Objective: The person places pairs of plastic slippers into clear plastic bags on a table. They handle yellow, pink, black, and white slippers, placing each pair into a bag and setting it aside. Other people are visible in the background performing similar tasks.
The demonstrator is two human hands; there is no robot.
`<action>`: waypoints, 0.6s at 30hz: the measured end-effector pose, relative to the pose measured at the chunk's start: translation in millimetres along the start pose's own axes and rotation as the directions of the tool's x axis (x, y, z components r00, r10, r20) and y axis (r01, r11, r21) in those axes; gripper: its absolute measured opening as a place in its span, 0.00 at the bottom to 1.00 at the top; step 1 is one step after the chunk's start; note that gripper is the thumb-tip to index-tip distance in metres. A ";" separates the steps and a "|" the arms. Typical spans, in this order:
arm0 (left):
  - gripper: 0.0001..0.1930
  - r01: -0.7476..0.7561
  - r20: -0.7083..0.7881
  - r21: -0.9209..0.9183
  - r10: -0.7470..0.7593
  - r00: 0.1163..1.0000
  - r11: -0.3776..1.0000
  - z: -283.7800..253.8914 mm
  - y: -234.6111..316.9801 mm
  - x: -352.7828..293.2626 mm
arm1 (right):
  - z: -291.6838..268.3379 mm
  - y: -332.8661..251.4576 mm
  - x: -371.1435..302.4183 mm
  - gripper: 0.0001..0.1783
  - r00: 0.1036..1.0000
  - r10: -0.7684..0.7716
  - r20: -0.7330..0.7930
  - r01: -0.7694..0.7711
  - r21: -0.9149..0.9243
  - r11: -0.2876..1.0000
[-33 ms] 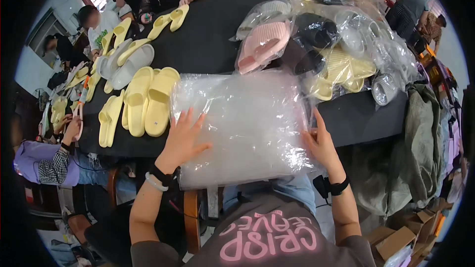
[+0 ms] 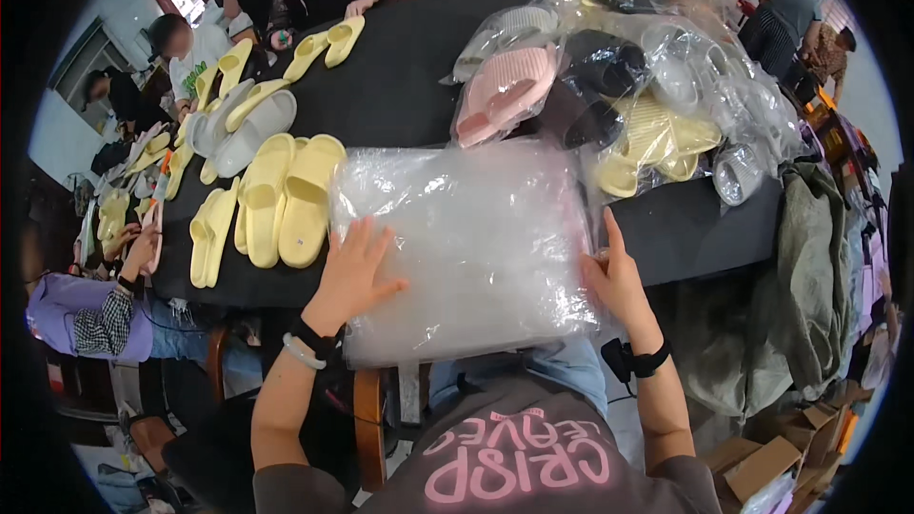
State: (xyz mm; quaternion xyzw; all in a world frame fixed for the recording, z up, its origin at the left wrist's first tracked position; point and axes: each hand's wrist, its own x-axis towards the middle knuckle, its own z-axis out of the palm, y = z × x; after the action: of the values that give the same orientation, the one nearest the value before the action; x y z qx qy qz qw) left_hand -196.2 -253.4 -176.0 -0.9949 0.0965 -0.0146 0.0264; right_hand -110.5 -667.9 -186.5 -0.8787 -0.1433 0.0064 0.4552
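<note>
A flat stack of clear plastic bags (image 2: pixel 466 247) lies in front of me on the black table, its near edge hanging over toward my lap. My left hand (image 2: pixel 354 271) rests on its left part, fingers spread and holding nothing. At the right edge is my right hand (image 2: pixel 621 281), index finger stretched out and thumb apart from it; its other fingers are partly hidden. Just left of the bags sit larger yellow slippers (image 2: pixel 309 200). Beyond them are grey slippers (image 2: pixel 262 131). A pink slipper (image 2: pixel 509 90) in clear wrapping touches the far side of the stack.
Bagged black, grey and yellow slippers (image 2: pixel 666 138) are heaped at the far right of the black table (image 2: pixel 395 67). A green-grey cloth (image 2: pixel 809 295) hangs at the right, above cardboard boxes (image 2: pixel 762 466). Several people sit or stand around; a co-worker's hand (image 2: pixel 143 249) is at the left.
</note>
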 end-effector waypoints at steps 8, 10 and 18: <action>0.51 0.070 -0.009 -0.020 -0.070 0.997 0.997 19.9 3.1 3.2 | 1.9 -12.4 -5.3 0.45 0.939 -0.341 -0.035 0.251 -0.605 0.755; 0.52 0.068 0.013 0.000 -0.068 0.998 0.998 14.8 4.8 0.4 | -10.4 -45.6 4.6 0.40 0.844 -0.523 0.117 0.428 -0.736 0.525; 0.54 0.075 0.003 -0.070 -0.075 0.997 0.995 6.9 4.4 3.0 | 19.0 -108.2 70.6 0.37 0.867 0.016 0.498 0.445 -0.787 0.427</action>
State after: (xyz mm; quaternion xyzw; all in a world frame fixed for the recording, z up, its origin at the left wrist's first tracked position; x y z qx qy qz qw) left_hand -193.8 -258.0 -183.0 -0.9981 0.0594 -0.0122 -0.0089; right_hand -72.2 -575.6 -102.4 -0.9321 -0.3368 0.0659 -0.1159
